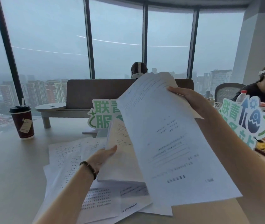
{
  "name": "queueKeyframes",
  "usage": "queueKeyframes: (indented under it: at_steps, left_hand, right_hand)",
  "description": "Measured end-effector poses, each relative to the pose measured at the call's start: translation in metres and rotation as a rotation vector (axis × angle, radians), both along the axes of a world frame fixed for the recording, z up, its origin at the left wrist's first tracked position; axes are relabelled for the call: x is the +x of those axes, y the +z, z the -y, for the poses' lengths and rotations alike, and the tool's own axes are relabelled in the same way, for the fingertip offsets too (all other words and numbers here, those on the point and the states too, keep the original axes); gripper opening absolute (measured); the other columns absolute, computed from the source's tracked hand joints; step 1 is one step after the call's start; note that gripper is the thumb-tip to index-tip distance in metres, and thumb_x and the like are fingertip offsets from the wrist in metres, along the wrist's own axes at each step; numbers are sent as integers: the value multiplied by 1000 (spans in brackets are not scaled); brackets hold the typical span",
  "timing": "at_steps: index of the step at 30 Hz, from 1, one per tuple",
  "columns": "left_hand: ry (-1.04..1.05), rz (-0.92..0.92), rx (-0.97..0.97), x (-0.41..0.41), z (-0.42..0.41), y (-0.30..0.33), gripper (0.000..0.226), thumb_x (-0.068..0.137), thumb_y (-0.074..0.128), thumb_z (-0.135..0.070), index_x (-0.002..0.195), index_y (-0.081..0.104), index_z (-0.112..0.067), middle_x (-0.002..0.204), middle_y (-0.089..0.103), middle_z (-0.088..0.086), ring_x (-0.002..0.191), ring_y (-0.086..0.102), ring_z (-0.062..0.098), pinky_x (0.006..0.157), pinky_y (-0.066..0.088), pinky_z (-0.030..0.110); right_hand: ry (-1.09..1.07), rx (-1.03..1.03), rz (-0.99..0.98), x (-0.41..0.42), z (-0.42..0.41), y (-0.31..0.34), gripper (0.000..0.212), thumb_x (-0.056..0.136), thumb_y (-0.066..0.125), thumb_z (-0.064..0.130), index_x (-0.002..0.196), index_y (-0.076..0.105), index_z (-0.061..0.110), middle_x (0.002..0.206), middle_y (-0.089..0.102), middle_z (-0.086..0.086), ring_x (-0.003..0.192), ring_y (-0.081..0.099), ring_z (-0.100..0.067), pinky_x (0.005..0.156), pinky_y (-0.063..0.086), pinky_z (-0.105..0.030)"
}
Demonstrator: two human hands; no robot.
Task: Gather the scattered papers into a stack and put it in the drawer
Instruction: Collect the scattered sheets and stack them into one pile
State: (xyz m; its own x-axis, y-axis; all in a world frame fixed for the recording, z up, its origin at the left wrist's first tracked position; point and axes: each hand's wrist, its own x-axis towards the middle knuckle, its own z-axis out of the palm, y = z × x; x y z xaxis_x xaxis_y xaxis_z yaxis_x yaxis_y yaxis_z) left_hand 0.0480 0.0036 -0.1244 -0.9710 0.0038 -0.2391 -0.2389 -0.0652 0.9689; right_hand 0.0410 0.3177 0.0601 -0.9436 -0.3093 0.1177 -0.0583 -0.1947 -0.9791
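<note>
Loose printed sheets [83,188] lie fanned on worktop [12,167]. L hand [103,156] grip closed on thick sheaf [120,159]; R hand [193,101] grip pinches thin raised sheets [169,143].

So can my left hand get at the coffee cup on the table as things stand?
Probably not right away. The left hand is holding a sheaf of papers. The coffee cup stands apart at the far left, with bare table between, so the path looks free once the hand is emptied.

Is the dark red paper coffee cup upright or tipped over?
Upright: the dark red paper coffee cup stands on the beige table, black lid on top.
</note>
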Motion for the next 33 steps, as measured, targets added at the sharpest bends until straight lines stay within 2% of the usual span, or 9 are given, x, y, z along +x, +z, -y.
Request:
queueKeyframes:
  at_steps: [6,11,13,15,17,22,25,28,33]
  left_hand:
    - [-73,-18,-42,-2,5,3,65,81,72,-55,125,63,-9,118,70,16,109,67,36,100,50,53]
    - [-152,-12,48,-4,4,4,55,92,46,-60,124,61,-18,119,70,12,92,72,23,77,60,34]
    - [-207,-81,118,0,6,7,61,83,67,-52,131,57,-15,125,68,11,95,72,24,71,60,32]
    - [-323,-73,88,0,6,7,90,48,94,-47,122,61,-10,115,72,13,91,74,28,67,61,34]
    - [-382,-54,22,0,6,3,101,39,100,-39,124,60,-3,115,71,20,91,73,33,71,62,40]
    - [-235,-10,-8,-1,1,0,41,93,63,-12,131,57,2,118,68,26,87,72,36,75,62,45]
    - [-168,-19,-49,-2,0,0,35,97,57,-12,128,58,3,116,69,25,85,72,33,74,62,42]
    - [-109,-32,-40,-2,0,1,28,98,56,-11,120,62,4,102,73,19,73,74,29,62,62,37]
    - [6,-52,-8,-6,1,-2,32,97,59,-16,123,61,3,109,70,22,81,70,33,70,62,39]
  right_hand:
    - [-145,73,71,-26,-7,-38,20,96,59,17,104,67,1,79,77,-10,63,74,-19,51,58,-28]
    - [-295,279,118,-46,-13,-86,33,87,72,8,116,65,-6,93,76,-17,72,73,-25,62,62,-33]
    - [-319,324,137,-48,-15,-103,31,88,71,8,115,64,-6,98,74,-20,76,72,-27,61,62,-34]
    - [-340,332,158,-49,-15,-119,27,90,70,7,110,61,-10,98,73,-21,76,71,-27,56,61,-31]
    - [-370,279,181,-48,-12,-132,15,93,66,6,92,57,-6,90,71,-18,73,68,-24,50,58,-27]
    - [-404,204,195,-55,-13,-164,15,98,60,12,106,62,-1,97,71,-18,78,68,-27,75,57,-40]
    - [-398,236,234,-56,-16,-172,12,99,59,14,98,64,3,96,71,-14,81,67,-26,77,57,-39]
    - [-389,230,252,-53,-14,-173,13,100,57,16,92,65,9,98,72,-12,81,68,-23,53,59,-27]
    - [-370,186,230,-53,-12,-174,12,100,58,18,99,63,7,102,71,-14,89,66,-29,80,54,-44]
